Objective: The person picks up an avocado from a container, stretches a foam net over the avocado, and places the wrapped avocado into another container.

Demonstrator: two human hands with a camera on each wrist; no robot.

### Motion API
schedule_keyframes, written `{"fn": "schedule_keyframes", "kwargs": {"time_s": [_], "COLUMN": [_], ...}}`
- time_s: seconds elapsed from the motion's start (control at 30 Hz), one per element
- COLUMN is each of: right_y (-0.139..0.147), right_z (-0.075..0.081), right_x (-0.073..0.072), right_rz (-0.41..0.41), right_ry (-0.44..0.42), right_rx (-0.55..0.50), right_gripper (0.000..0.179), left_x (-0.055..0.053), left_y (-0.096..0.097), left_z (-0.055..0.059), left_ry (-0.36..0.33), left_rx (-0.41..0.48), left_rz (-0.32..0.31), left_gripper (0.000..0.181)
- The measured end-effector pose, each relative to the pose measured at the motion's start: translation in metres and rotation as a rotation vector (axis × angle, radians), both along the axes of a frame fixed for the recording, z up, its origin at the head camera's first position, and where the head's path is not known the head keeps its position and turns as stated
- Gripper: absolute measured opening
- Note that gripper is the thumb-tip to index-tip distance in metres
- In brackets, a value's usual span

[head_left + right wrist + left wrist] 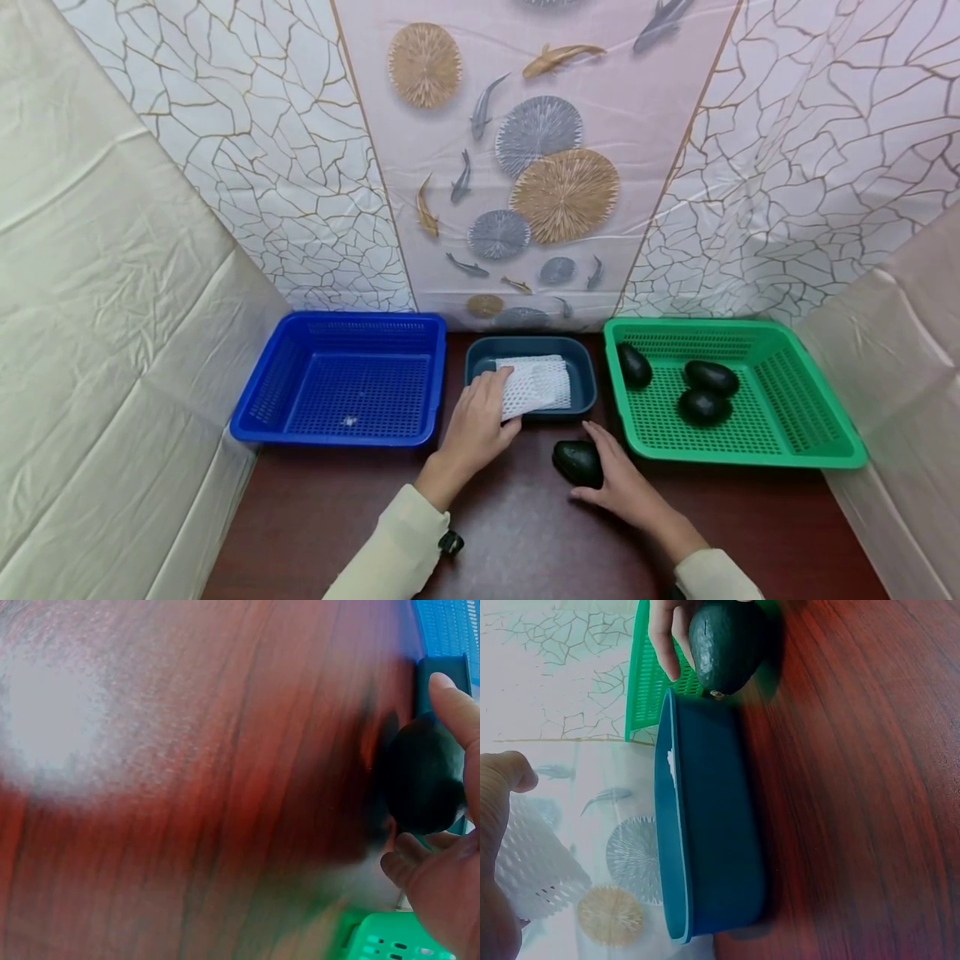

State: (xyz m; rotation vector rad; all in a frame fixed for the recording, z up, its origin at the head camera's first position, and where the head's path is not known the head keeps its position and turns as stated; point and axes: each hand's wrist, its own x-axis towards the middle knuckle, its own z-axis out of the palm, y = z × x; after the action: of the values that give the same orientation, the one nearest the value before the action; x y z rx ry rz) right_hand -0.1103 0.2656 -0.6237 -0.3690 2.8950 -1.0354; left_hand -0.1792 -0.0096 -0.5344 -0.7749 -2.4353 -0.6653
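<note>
My left hand point(477, 421) pinches a white foam net sleeve point(534, 390) between thumb and fingers, over a small dark teal tray point(586, 371). In the left wrist view the sleeve point(538, 859) hangs limp from the hand, and a bit of white shows inside the tray point(712, 817). My right hand point(626, 483) holds a dark green avocado point(578, 463) close over the table, just in front of the tray. Seen from the right wrist, the thumb lies on one side of the avocado point(424, 776) and the curled fingers on the other.
A green basket point(750, 450) on the right holds three more dark avocados point(711, 379). On the left is a blue basket point(337, 437) with a small white speck on its floor. All stand on a reddish-brown wooden table point(510, 542), with patterned cloth walls behind.
</note>
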Motion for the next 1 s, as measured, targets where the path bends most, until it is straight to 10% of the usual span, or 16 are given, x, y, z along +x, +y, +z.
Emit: {"fn": "schedule_keyframes", "kwargs": {"time_s": [0.57,1.0], "right_y": [0.000,-0.010], "right_z": [-0.004,0.036], "right_x": [0.003,0.002], "right_rz": [0.015,0.048], "right_ry": [0.091,0.233], "right_rx": [-0.022,-0.040], "right_gripper": [0.079,0.081], "left_x": [-0.001,-0.001], "left_y": [-0.002,-0.002], "left_z": [-0.003,0.001], "left_ry": [-0.039,-0.009], "left_rx": [-0.007,0.001], "left_rz": [0.002,0.013], "left_gripper": [0.072,0.071]}}
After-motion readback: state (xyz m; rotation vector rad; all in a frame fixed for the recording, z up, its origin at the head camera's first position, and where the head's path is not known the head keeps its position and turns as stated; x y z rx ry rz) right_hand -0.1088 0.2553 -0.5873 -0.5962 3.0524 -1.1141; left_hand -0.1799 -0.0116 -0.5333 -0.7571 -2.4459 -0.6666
